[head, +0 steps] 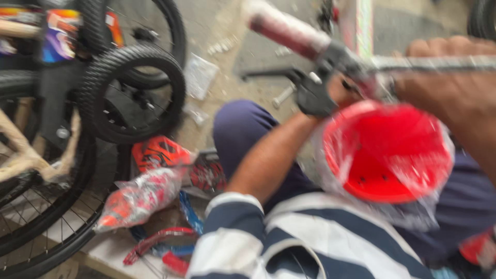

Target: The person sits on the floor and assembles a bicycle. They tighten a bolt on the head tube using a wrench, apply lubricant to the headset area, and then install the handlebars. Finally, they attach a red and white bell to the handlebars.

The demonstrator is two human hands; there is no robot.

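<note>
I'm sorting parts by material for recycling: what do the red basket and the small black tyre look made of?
The red basket looks like glossy moulded plastic, with a clear crinkled film wrapped around it. The small black tyre looks like matte rubber, judging by its knobbly tread. Blur leaves both uncertain.

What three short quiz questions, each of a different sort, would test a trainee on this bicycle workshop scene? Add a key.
1. True or false: the red basket is wrapped in clear plastic.
2. Multiple choice: the small black tyre lies (a) left of the person's forearm, (b) inside the basket, (c) on the handlebar.
3. Fill in: the handlebar grip at the top is coloured ____.

Key
1. True; a crinkled clear film covers its rim.
2. (a).
3. Red. The left hand reaches the brake lever under the bar; the right hand is by the bar, though blur hides whether either is shut.
</note>
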